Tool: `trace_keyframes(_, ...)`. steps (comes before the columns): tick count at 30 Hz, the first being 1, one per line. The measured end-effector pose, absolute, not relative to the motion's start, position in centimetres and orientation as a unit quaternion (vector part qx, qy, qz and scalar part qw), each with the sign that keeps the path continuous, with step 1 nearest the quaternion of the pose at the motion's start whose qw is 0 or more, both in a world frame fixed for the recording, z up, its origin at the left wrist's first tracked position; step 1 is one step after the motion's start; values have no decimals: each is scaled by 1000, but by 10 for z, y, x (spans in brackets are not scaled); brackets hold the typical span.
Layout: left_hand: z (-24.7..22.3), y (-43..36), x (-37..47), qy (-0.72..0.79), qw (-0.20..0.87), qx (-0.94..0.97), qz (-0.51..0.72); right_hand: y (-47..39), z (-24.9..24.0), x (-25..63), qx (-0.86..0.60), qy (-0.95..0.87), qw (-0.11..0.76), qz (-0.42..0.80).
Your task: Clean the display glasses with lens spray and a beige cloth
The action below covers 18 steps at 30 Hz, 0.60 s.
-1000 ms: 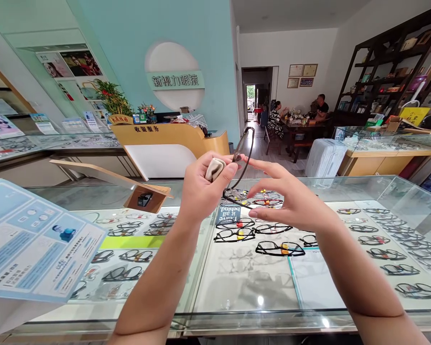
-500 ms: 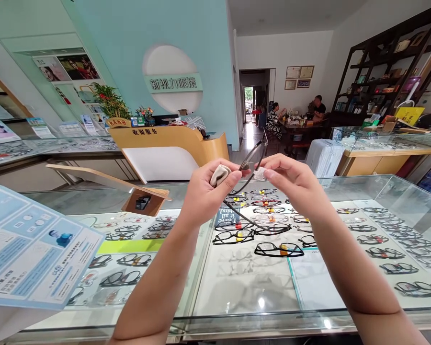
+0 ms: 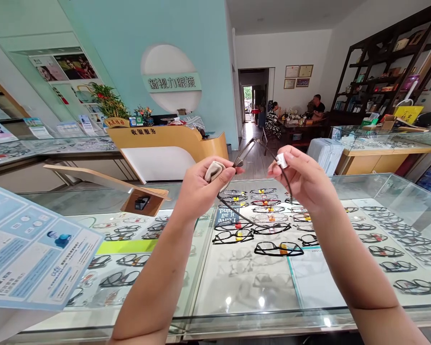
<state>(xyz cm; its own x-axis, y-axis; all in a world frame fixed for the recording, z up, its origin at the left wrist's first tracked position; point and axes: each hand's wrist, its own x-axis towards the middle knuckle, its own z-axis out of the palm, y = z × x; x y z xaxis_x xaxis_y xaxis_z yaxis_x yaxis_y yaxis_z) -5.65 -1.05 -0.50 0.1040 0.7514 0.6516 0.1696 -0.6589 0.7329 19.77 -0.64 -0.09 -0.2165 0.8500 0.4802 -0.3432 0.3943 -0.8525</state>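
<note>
Above the glass counter, a pair of dark thin-framed eyeglasses (image 3: 244, 152) is held between both hands. My left hand (image 3: 200, 191) pinches the frame at its near end and also grips a folded beige cloth (image 3: 214, 170). One temple arm (image 3: 241, 217) hangs down from there and curves to the right. With thumb and fingers, my right hand (image 3: 314, 184) pinches the other temple, where a small white tag (image 3: 281, 160) is attached. That temple is swung out, its tip pointing down in front of the right palm.
Beneath the glass top (image 3: 244, 309) lie rows of eyeglasses (image 3: 279, 248). A wooden stand (image 3: 143, 203) and a blue-white leaflet (image 3: 32, 249) are at the left. Farther back are a yellow-and-white reception desk (image 3: 165, 143), a suitcase (image 3: 323, 155) and two seated people (image 3: 318, 108).
My right hand has moved right and slightly up, swinging out the tagged temple. The gap between my hands is wider. My left hand has shifted slightly left, still holding cloth and frame.
</note>
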Motion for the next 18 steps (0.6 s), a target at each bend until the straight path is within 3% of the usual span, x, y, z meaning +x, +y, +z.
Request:
trace_keyframes(9,0,-5,-69,322,232,762,511,1,-2,209,-156,-568,491,642)
trace_keyframes(18,-4,-2,-74,310,190,788,497,-2,1,208,-183,-566,470,653)
